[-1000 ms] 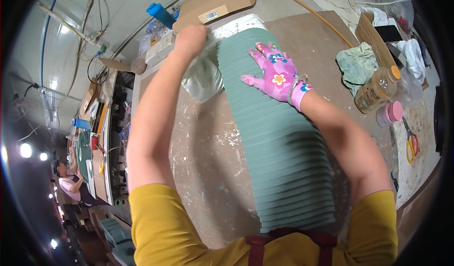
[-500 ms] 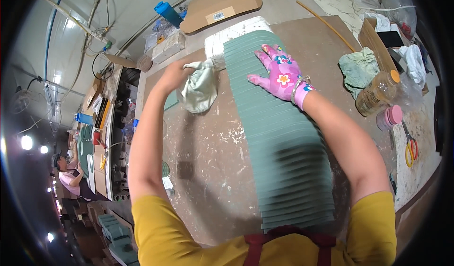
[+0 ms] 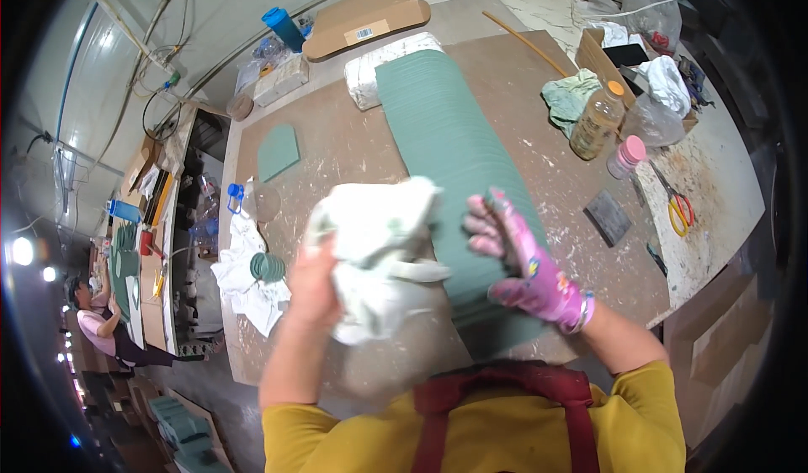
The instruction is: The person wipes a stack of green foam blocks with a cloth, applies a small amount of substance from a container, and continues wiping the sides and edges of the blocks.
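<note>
A white cloth [image 3: 379, 246], smeared by motion, is bunched in my bare left hand [image 3: 316, 284], whose fingers are closed on its left side. The cloth hangs over the table left of a long row of thin green sheets [image 3: 454, 136] lying overlapped like shingles. The far end of the row rests against a white wrapped block [image 3: 362, 82]. My right hand [image 3: 534, 275], in a pink flowered glove, is over the near right part of the row, thumb and fingers apart and nothing in them. Whether it touches the sheets I cannot tell.
A single green sheet [image 3: 279, 151] lies on the brown tabletop [image 3: 337, 149]. At the right are a dark square block [image 3: 608, 218], scissors [image 3: 676, 208], a pink-lidded jar [image 3: 626, 156], a bottle [image 3: 597, 124] and a greenish cloth [image 3: 566, 101]. A co-worker [image 3: 97, 321] stands far left.
My left hand has brought the cloth nearer and to the right. My right hand has drawn back along the row toward me from its far end. The sheets' near part looks less spread.
</note>
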Motion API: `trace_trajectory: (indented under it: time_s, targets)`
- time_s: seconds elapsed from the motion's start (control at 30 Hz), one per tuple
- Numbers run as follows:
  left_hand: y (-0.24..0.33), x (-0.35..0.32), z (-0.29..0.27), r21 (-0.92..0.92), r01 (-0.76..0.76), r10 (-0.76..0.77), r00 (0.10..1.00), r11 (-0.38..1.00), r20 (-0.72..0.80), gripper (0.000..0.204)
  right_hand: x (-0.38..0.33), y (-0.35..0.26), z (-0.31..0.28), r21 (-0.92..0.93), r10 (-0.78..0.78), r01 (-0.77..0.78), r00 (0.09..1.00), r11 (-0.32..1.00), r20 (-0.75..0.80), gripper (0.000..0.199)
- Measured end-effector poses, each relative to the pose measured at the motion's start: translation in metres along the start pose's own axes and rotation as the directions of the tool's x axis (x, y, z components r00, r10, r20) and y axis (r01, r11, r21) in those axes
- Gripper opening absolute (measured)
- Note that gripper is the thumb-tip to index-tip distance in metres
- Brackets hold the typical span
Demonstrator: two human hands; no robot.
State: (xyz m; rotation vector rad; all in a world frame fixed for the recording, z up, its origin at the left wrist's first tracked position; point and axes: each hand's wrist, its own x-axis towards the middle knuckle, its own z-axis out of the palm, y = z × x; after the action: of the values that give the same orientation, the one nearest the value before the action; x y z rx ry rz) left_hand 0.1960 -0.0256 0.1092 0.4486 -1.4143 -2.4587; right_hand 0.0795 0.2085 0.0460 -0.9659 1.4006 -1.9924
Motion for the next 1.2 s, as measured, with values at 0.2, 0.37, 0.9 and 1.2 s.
trace_trajectory:
  time_s: [0.2,0.37,0.9,1.2]
  targets:
    - [-0.065,-0.049,0.077,0.659,-0.355,0.056,0.901,0.663,0.429,0.064,-0.061,-0.030,-0.024,0.077,0.308,-0.298,0.927,0.951,-0.213,0.062]
    - [-0.115,-0.106,0.034,0.709,-0.045,0.120,0.991,0.704,-0.056,0.081,-0.113,-0.081,-0.161,-0.248,-0.060,-0.127,0.775,0.960,-0.629,0.051]
    - [-0.219,-0.105,0.046,0.726,-0.012,0.255,0.940,0.687,-0.226,0.095,-0.142,-0.053,-0.272,-0.921,-0.158,-0.361,0.911,0.144,-0.381,0.060]
    - [-0.210,-0.098,0.031,0.620,-0.013,0.160,0.970,0.784,-0.182,0.091,-0.163,0.037,-0.363,-0.728,-0.155,-0.544,0.747,0.418,-0.647,0.048]
